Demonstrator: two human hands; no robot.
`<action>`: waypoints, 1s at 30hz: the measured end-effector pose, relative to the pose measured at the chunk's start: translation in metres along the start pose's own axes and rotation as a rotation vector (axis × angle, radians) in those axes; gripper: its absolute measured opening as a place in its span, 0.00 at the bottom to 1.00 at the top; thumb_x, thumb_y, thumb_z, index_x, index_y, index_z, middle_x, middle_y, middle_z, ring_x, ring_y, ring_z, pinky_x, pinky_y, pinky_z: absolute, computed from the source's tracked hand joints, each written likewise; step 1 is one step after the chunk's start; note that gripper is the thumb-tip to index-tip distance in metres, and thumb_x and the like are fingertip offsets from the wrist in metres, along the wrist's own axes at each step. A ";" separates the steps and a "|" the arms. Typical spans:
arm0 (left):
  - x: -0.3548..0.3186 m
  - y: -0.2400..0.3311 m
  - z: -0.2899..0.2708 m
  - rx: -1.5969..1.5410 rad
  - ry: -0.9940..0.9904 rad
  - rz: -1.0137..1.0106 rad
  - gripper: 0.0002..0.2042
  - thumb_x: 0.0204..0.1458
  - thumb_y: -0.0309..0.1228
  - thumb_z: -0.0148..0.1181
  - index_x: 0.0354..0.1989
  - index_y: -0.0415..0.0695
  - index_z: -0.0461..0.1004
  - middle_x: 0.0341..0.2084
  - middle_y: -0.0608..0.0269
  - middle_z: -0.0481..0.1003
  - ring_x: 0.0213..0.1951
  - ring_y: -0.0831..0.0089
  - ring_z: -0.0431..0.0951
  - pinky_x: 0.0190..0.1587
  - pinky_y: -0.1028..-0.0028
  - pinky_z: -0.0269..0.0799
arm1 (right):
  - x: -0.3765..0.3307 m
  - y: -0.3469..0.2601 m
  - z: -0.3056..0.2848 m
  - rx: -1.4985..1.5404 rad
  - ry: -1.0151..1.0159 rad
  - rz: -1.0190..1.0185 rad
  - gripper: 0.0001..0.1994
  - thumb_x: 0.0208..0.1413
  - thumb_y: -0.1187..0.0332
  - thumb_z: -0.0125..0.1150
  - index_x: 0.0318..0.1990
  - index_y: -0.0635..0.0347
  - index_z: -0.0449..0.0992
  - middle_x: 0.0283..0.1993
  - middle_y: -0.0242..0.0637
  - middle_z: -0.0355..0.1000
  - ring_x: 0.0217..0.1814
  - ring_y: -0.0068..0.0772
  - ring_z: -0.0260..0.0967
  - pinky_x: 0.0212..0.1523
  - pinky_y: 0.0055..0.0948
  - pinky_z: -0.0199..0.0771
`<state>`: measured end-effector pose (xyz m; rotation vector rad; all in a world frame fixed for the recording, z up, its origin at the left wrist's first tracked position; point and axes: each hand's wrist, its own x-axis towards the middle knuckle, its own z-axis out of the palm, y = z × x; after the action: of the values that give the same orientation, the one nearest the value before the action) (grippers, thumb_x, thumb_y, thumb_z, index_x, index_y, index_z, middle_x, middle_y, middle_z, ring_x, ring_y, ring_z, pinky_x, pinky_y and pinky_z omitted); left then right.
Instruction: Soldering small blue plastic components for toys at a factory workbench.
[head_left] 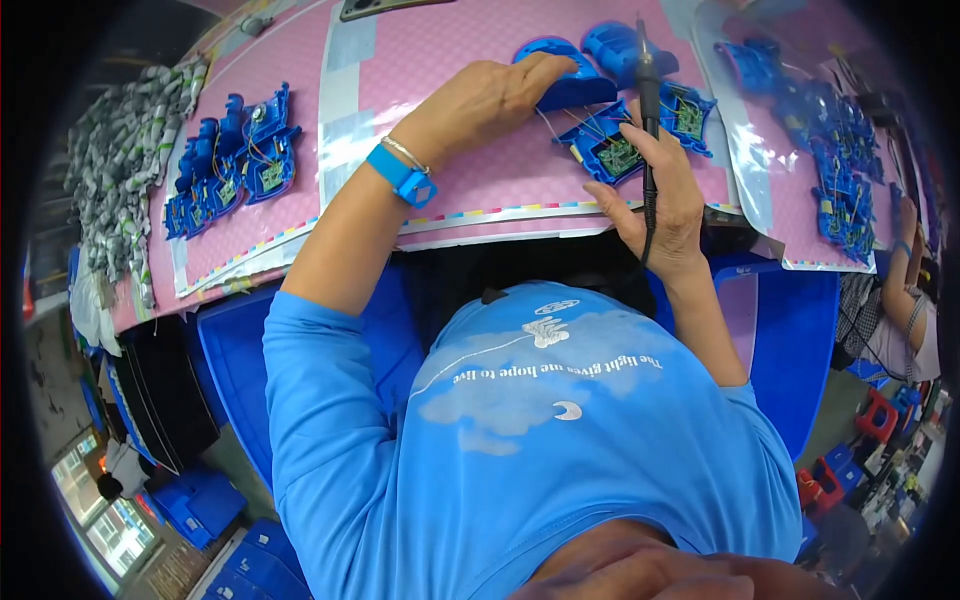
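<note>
My left hand (pixel 485 105) reaches over the pink table covering, its fingers closed on a curved blue plastic housing (pixel 582 95). A soldering iron (pixel 649 95) stands nearly upright in my right hand (pixel 672 205), tip toward the far side and cord running down past the palm. Just beyond that hand's thumb lies an open blue shell with a green circuit board (pixel 618 156) and thin wires. Another blue shell with a board (pixel 688 112) sits to the right of the iron. Behind it rests a rounded blue housing (pixel 612 50). The left fingertips are partly hidden by the housing.
Wired blue shells (pixel 232 165) lie in a group on the left, beside a heap of grey parts (pixel 130 150). More blue assemblies (pixel 845 190) are at the right, near another person's arm (pixel 897 275). Blue bins (pixel 790 350) stand below the table edge.
</note>
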<state>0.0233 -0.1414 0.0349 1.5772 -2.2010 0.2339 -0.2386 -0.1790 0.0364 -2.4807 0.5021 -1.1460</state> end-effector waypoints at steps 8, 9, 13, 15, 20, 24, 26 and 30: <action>-0.014 0.041 -0.065 0.029 -0.113 -0.065 0.17 0.48 0.19 0.63 0.49 0.40 0.75 0.40 0.52 0.79 0.34 0.51 0.81 0.35 0.60 0.78 | -0.003 -0.005 0.011 0.371 -0.130 -0.013 0.38 0.45 0.72 0.80 0.65 0.63 0.67 0.68 0.60 0.67 0.72 0.53 0.66 0.70 0.42 0.67; -0.018 0.044 -0.069 0.016 -0.139 -0.105 0.17 0.49 0.19 0.62 0.49 0.39 0.75 0.41 0.53 0.79 0.34 0.50 0.81 0.36 0.60 0.78 | -0.001 -0.007 0.015 0.383 -0.135 -0.015 0.38 0.45 0.72 0.80 0.65 0.63 0.67 0.68 0.60 0.67 0.72 0.53 0.66 0.70 0.42 0.67; -0.043 0.049 -0.090 -0.017 0.186 -0.296 0.10 0.50 0.20 0.67 0.41 0.36 0.78 0.34 0.53 0.80 0.32 0.53 0.81 0.34 0.64 0.76 | 0.004 -0.010 0.028 0.497 -0.184 -0.098 0.37 0.46 0.71 0.80 0.64 0.64 0.67 0.69 0.65 0.65 0.72 0.57 0.65 0.70 0.46 0.67; -0.064 0.058 -0.087 -0.078 0.275 -0.379 0.08 0.49 0.21 0.67 0.39 0.37 0.79 0.29 0.55 0.78 0.27 0.60 0.80 0.29 0.65 0.74 | 0.003 -0.010 0.029 0.477 -0.156 -0.088 0.38 0.46 0.68 0.81 0.64 0.65 0.67 0.69 0.64 0.65 0.72 0.57 0.66 0.70 0.46 0.67; -0.102 0.085 -0.058 -1.051 0.404 -1.046 0.12 0.54 0.25 0.71 0.47 0.37 0.82 0.28 0.70 0.78 0.23 0.88 0.68 0.24 0.81 0.62 | 0.001 -0.019 0.034 0.480 -0.193 -0.074 0.39 0.45 0.65 0.82 0.64 0.65 0.67 0.68 0.64 0.67 0.71 0.57 0.67 0.69 0.46 0.68; -0.121 0.083 -0.045 -1.625 0.736 -1.011 0.12 0.61 0.22 0.64 0.52 0.35 0.80 0.26 0.72 0.73 0.23 0.88 0.65 0.24 0.81 0.60 | 0.009 -0.029 0.034 0.419 -0.139 -0.172 0.29 0.53 0.66 0.76 0.59 0.70 0.71 0.58 0.62 0.74 0.61 0.56 0.74 0.62 0.45 0.73; -0.120 0.081 -0.040 -1.476 0.783 -0.969 0.12 0.62 0.23 0.62 0.54 0.36 0.79 0.27 0.72 0.73 0.23 0.88 0.66 0.25 0.82 0.62 | 0.011 -0.030 0.030 0.403 -0.053 -0.251 0.14 0.59 0.76 0.63 0.52 0.73 0.75 0.43 0.55 0.79 0.43 0.47 0.78 0.46 0.41 0.77; -0.110 0.086 -0.042 -0.938 0.760 -0.987 0.13 0.64 0.24 0.61 0.57 0.41 0.78 0.29 0.72 0.73 0.25 0.88 0.69 0.25 0.85 0.65 | 0.009 -0.036 0.019 0.536 -0.002 -0.142 0.12 0.62 0.75 0.56 0.49 0.73 0.75 0.27 0.42 0.73 0.25 0.29 0.67 0.29 0.32 0.65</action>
<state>-0.0175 -0.0017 0.0348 1.4222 -0.6106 -0.3888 -0.2120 -0.1482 0.0474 -2.0700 0.0048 -1.1476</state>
